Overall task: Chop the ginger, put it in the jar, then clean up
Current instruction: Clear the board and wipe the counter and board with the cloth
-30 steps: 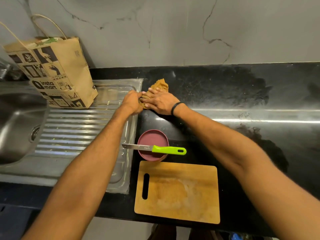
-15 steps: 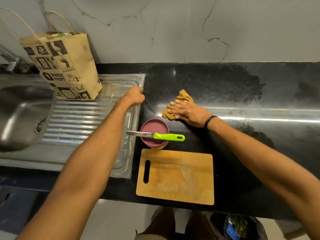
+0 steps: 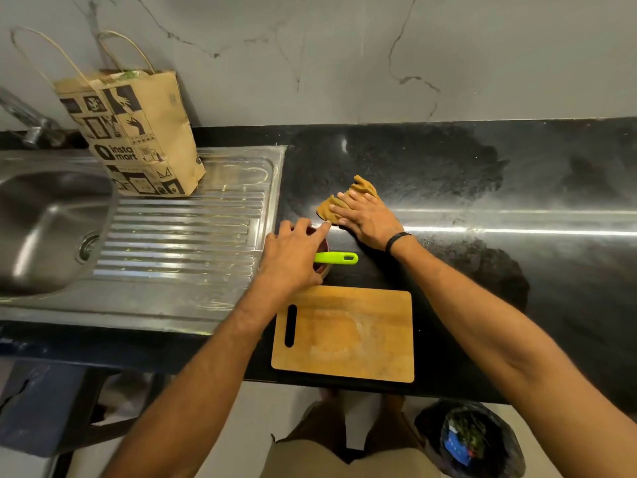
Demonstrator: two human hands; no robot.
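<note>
Right hand flat on a cloth, left hand spread over the jar.

The right hand [image 3: 365,219] presses palm-down with straight fingers on a mustard cleaning cloth [image 3: 366,188] on the black countertop [image 3: 448,174], its arm stretched forward across the counter. The left hand [image 3: 293,257] reaches from the near side with fingers spread and loosely extended over the maroon-lidded jar [image 3: 322,244]; whether it touches the lid cannot be told. A green-handled knife [image 3: 336,258] lies across the jar, its blade hidden under that hand. The jar stands just beside the steel drainboard [image 3: 179,236], behind the wooden cutting board [image 3: 344,334].
</note>
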